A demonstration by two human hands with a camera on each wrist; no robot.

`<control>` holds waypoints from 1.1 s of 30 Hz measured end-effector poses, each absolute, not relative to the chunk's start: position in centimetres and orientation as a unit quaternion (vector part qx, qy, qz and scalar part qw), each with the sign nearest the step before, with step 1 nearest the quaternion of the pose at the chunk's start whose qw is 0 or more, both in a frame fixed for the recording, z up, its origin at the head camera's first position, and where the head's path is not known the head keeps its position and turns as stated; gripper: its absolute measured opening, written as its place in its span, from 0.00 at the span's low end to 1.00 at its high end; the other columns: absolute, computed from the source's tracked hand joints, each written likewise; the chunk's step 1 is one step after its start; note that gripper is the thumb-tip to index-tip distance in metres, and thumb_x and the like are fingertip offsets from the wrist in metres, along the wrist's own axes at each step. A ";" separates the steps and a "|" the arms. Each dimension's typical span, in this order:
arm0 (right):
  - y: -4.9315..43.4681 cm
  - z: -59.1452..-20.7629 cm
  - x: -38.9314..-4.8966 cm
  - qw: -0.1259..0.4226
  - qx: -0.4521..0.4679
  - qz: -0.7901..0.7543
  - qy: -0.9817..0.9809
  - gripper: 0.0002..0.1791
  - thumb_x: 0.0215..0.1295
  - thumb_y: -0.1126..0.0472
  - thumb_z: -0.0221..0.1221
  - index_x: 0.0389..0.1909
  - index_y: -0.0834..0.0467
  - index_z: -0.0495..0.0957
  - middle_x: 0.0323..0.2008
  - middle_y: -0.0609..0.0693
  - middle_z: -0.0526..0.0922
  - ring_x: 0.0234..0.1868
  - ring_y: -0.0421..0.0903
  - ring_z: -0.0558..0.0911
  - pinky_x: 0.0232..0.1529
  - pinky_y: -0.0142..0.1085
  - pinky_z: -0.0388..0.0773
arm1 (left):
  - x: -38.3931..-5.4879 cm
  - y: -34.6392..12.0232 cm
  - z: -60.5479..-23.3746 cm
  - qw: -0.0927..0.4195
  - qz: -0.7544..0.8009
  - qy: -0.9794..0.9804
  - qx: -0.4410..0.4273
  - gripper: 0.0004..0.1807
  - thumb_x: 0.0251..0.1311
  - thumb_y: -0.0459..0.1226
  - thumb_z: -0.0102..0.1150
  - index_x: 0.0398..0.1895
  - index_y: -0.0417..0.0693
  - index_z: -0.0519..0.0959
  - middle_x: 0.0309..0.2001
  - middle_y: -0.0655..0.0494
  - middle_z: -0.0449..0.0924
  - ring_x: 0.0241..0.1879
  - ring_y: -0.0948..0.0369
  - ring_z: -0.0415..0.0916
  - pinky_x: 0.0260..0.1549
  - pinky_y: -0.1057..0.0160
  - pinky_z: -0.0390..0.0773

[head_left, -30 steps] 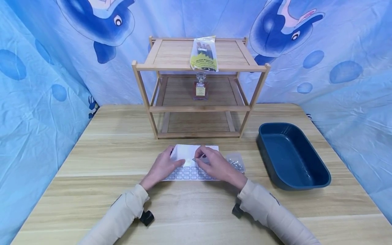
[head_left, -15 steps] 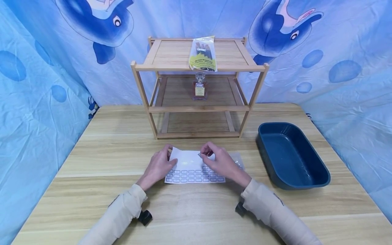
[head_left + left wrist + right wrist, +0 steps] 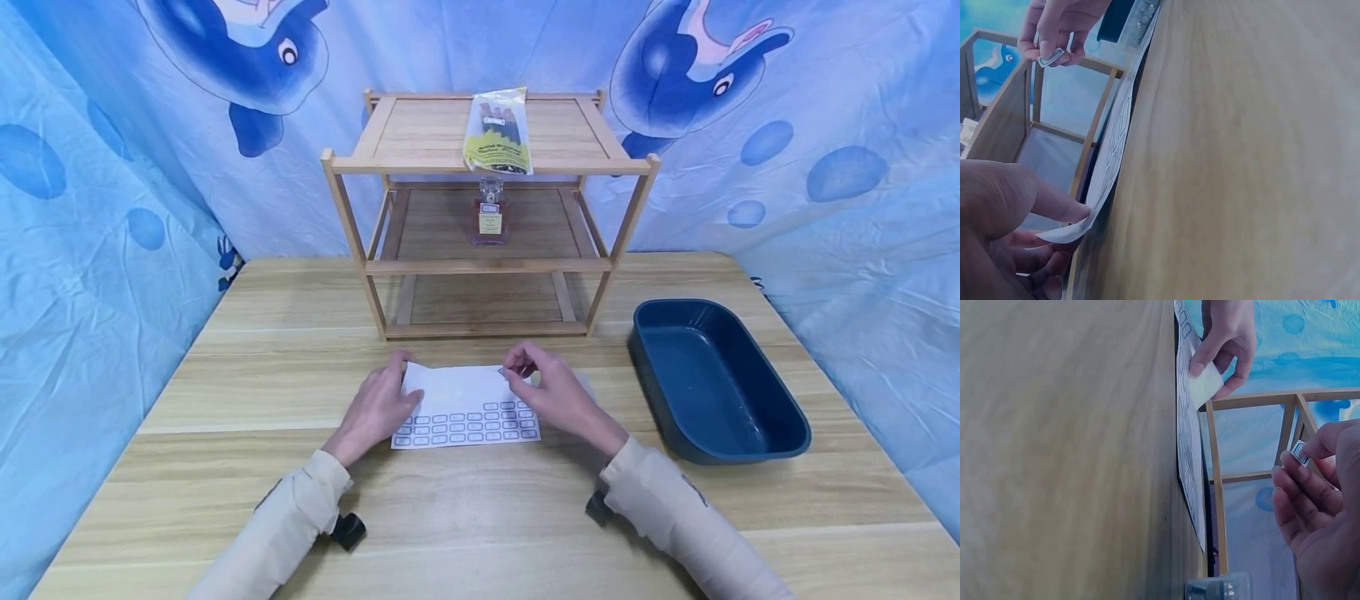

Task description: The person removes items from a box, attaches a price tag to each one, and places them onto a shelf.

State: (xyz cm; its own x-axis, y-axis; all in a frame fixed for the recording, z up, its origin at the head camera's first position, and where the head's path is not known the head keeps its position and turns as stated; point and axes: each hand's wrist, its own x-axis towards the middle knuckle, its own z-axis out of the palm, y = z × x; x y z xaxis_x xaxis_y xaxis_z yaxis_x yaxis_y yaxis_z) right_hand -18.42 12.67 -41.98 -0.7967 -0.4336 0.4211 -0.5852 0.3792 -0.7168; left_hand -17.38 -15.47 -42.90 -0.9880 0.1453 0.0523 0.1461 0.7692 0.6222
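A white sheet of stickers (image 3: 453, 383) with rows of small blue-edged labels lies near the middle of the table. My left hand (image 3: 377, 404) pinches its left end between thumb and fingers, and that corner curls up in the left wrist view. Between the thumb and index finger of my right hand (image 3: 557, 393) is one small label sticker (image 3: 1299, 453), white with a dark blue border. In the left wrist view this sticker (image 3: 1052, 57) shows well above the sheet. The right hand's other fingers are loosely curled.
A clear bag of small shiny pieces (image 3: 1141, 26) lies beyond the right hand, mostly hidden in the head view. A wooden shelf rack (image 3: 487, 329) stands behind, bearing a brush packet (image 3: 498, 137) and a perfume bottle (image 3: 490, 218). To the right sits a dark blue basin (image 3: 652, 400).
Holding the label, my right hand has moved up and to the right, away from the rows. My left hand has shifted left, and the sheet has slid a little left over the last half second.
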 end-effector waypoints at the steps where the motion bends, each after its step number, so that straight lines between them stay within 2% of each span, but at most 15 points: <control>1: 12.7 -42.0 -18.4 0.083 0.309 0.464 -0.826 0.08 0.67 0.73 0.62 0.42 0.60 0.77 0.36 0.47 0.82 0.39 0.43 0.82 0.44 0.40 0.84 | -17.4 -15.5 -42.9 0.003 -0.329 -0.941 -0.079 0.31 0.63 0.30 0.67 0.67 0.36 0.67 0.58 0.28 0.77 0.58 0.36 0.76 0.58 0.38 0.77; 4: 12.8 -41.9 -18.4 0.083 0.309 0.463 -0.826 0.09 0.67 0.73 0.62 0.43 0.60 0.77 0.36 0.45 0.81 0.39 0.42 0.81 0.44 0.39 0.84 | -17.4 -15.6 -43.0 0.014 -0.321 -0.944 -0.080 0.31 0.61 0.32 0.70 0.65 0.37 0.69 0.60 0.28 0.74 0.61 0.35 0.72 0.60 0.37 0.74; 11: 12.9 -41.7 -18.3 0.077 0.309 0.468 -0.825 0.09 0.67 0.74 0.63 0.42 0.60 0.77 0.36 0.46 0.82 0.39 0.42 0.82 0.44 0.38 0.84 | -17.4 -15.6 -43.2 0.058 -0.308 -0.945 -0.091 0.32 0.56 0.34 0.74 0.63 0.37 0.72 0.59 0.34 0.65 0.59 0.38 0.66 0.57 0.39 0.75; 15: 12.8 -41.7 -18.2 0.070 0.312 0.467 -0.824 0.09 0.67 0.74 0.63 0.42 0.59 0.77 0.36 0.46 0.82 0.39 0.42 0.82 0.44 0.38 0.84 | -17.4 -15.1 -42.9 0.062 -0.326 -0.936 -0.118 0.27 0.62 0.36 0.71 0.61 0.37 0.74 0.56 0.38 0.72 0.55 0.43 0.70 0.52 0.44 0.78; 18: 12.7 -41.7 -18.0 0.059 0.317 0.467 -0.823 0.09 0.67 0.74 0.63 0.43 0.59 0.77 0.36 0.46 0.82 0.39 0.42 0.82 0.43 0.40 0.84 | -17.3 -14.4 -42.7 0.062 -0.358 -0.915 -0.178 0.19 0.66 0.34 0.67 0.57 0.36 0.78 0.49 0.44 0.80 0.43 0.53 0.77 0.42 0.55 0.82; 22: 12.5 -41.9 -17.9 0.047 0.327 0.465 -0.821 0.09 0.67 0.73 0.63 0.43 0.59 0.77 0.36 0.45 0.83 0.39 0.42 0.82 0.43 0.40 0.85 | -17.1 -12.9 -42.7 0.056 -0.397 -0.877 -0.265 0.12 0.68 0.32 0.65 0.52 0.38 0.81 0.41 0.53 0.83 0.33 0.63 0.76 0.32 0.64 0.81; 27: 12.2 -42.0 -17.8 0.034 0.334 0.458 -0.823 0.09 0.68 0.72 0.63 0.43 0.58 0.77 0.36 0.43 0.82 0.39 0.41 0.82 0.42 0.39 0.85 | -16.7 -11.4 -42.6 0.061 -0.429 -0.850 -0.300 0.10 0.69 0.31 0.63 0.51 0.39 0.81 0.39 0.56 0.82 0.33 0.62 0.75 0.31 0.65 0.79; 33: 12.2 -42.0 -17.8 0.024 0.344 0.452 -0.823 0.08 0.69 0.72 0.63 0.42 0.57 0.77 0.36 0.43 0.82 0.38 0.40 0.82 0.41 0.39 0.84 | -16.8 -10.3 -42.8 0.068 -0.456 -0.833 -0.307 0.05 0.68 0.29 0.63 0.43 0.45 0.83 0.36 0.60 0.80 0.32 0.62 0.74 0.29 0.67 0.77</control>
State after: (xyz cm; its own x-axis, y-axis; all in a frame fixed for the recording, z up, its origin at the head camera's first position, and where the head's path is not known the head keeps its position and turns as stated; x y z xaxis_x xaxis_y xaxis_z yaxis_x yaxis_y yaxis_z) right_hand -17.79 12.19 -41.97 -0.7625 -0.5438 0.3506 -0.5876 0.3550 -0.7272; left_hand -16.78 -10.34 -42.80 -0.8020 0.4503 0.3925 0.5734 0.3959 0.7173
